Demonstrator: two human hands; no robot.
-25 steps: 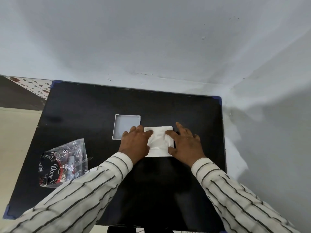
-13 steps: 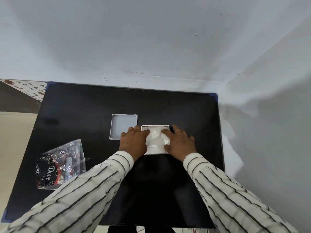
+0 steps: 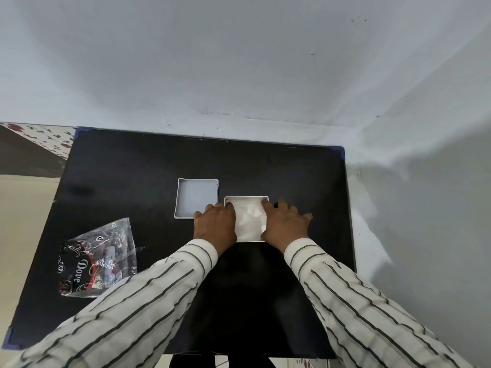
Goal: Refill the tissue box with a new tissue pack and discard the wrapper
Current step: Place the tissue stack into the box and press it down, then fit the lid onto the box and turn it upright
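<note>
1. We judge the refill nearly done: the tissues (image 3: 249,219) sit inside the tissue box (image 3: 246,198) on the table (image 3: 132,166), filling it to the rim.
2. Left to do: the lid (image 3: 196,197) lies open side up just left of the box, and the wrapper (image 3: 98,257) lies well apart at the table's left, not yet discarded.
3. Left hand (image 3: 215,224) and right hand (image 3: 285,225) flank the box, fingers spread flat, thumbs pressing on the tissues; neither is clamped on anything.
</note>
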